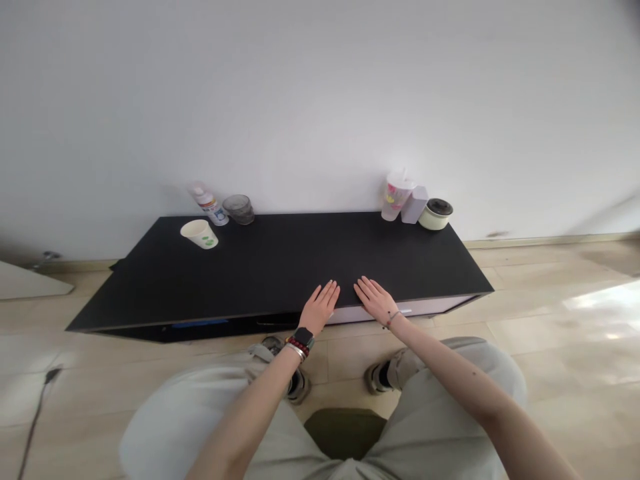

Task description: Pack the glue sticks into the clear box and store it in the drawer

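My left hand (320, 307) lies flat on the front edge of a low black cabinet (280, 267), fingers stretched out and nothing in them. Beside it, a short gap to the right, my right hand (375, 298) rests palm down on the same edge, also holding nothing. Toward the back left of the top stand a white paper cup (200, 234) with green leaf marks, a spray can (213, 205) and a grey glass (240, 209). At the back right are a lidded plastic cup with a straw (397, 197), a pale box (415, 205) and a cream pot with a dark lid (436, 215).
A pale wall (320, 113) rises directly behind the cabinet. Below the top's front edge a white drawer front (357, 315) shows at the right. My knees are close to the cabinet's front. A black cable (36, 413) lies on the tiled floor at the left.
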The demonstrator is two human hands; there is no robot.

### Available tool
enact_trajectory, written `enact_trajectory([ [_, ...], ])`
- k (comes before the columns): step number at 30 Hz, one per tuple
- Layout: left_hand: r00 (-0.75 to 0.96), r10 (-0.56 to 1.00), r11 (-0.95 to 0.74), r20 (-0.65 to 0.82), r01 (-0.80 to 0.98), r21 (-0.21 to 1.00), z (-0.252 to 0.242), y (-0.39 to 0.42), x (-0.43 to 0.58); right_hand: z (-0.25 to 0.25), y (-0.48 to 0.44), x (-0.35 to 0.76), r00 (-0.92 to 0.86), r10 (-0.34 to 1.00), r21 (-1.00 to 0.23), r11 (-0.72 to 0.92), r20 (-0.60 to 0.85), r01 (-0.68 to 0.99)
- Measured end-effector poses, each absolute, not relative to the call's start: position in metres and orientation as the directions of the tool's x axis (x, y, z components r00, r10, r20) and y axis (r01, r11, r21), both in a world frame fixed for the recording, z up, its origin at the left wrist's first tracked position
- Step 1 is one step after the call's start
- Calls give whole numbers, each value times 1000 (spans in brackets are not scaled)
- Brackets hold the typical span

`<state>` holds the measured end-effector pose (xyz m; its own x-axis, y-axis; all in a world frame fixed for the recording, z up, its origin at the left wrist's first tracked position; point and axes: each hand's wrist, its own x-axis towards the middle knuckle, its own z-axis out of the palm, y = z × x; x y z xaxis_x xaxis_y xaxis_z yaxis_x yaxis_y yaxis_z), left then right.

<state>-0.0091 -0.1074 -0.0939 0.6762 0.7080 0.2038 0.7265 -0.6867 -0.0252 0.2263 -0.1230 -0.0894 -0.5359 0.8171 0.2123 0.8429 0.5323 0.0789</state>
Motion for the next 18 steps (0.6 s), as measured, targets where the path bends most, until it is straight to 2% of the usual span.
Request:
enact_trajectory([
  [3,663,728,-678,171,734,42,-83,-109,-7,-74,-125,223,-524,839,25,526,144,850],
  [6,670,736,-676,95,720,159,-58,-107,-9,-48,-123,219,-466,883,-70,470,65,880],
  [9,702,706,-641,-88,687,342,-19,-96,-18,-14,-115,217,-434,888,-167,410,-150,897],
  [11,722,633,-545,-277,671,502,13,-85,-27,15,-108,217,-501,793,-279,422,-347,862],
  [13,788,467,-427,-402,599,678,49,-74,-36,49,-103,218,-638,630,-478,437,-443,762],
  [14,830,393,-355,-395,533,768,67,-69,-42,67,-101,219,-719,548,-594,430,-426,680],
  [16,915,274,-195,-296,354,915,101,-60,-51,103,-99,223,-865,402,-820,355,-300,449],
  [17,931,294,-98,-217,255,962,114,-56,-56,119,-98,225,-912,343,-898,290,-227,332],
  [18,927,350,7,-136,143,990,125,-52,-59,132,-96,227,-928,350,-949,227,-128,217],
])
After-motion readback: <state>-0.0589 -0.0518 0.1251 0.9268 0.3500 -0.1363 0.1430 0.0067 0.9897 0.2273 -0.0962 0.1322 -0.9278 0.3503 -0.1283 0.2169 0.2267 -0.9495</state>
